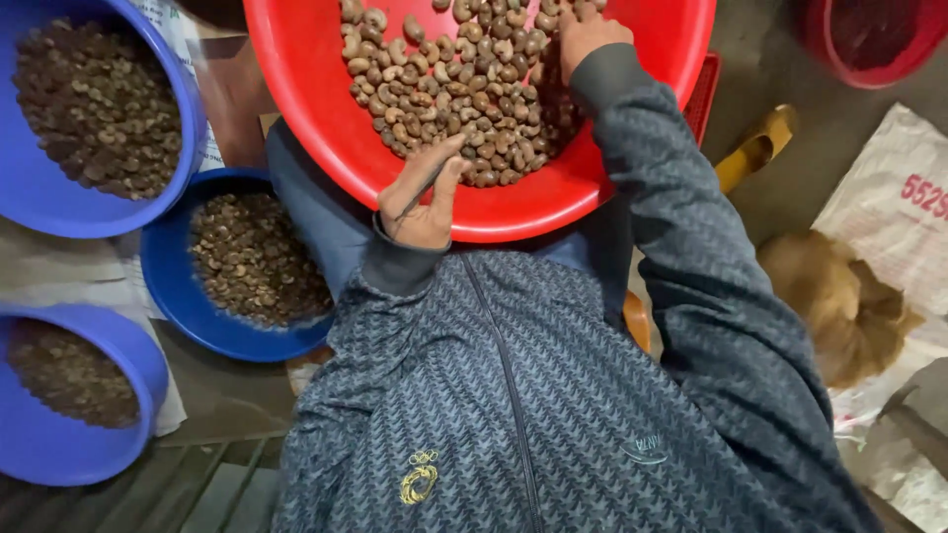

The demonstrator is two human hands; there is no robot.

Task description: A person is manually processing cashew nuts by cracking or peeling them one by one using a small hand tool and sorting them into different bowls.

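Cashews lie heaped in the red basin that rests on your lap, and both of your hands are in that basin. Your left hand sits at the near rim, palm up, its fingers curled loosely around a thin dark tool, with the fingertips touching the nearest edge of the heap. Your right hand reaches farther in, to the far right side of the pile, fingers bent down into the nuts; you appear to be pinching one, though the grip itself is hidden by the back of the hand. The heap lies between your two hands, closer to the right sleeve.

To your left stand three blue bowls: an upper bowl with dark brown pieces, a middle bowl just beside your left knee, and a lower bowl. A white sack lies on the floor at your right.
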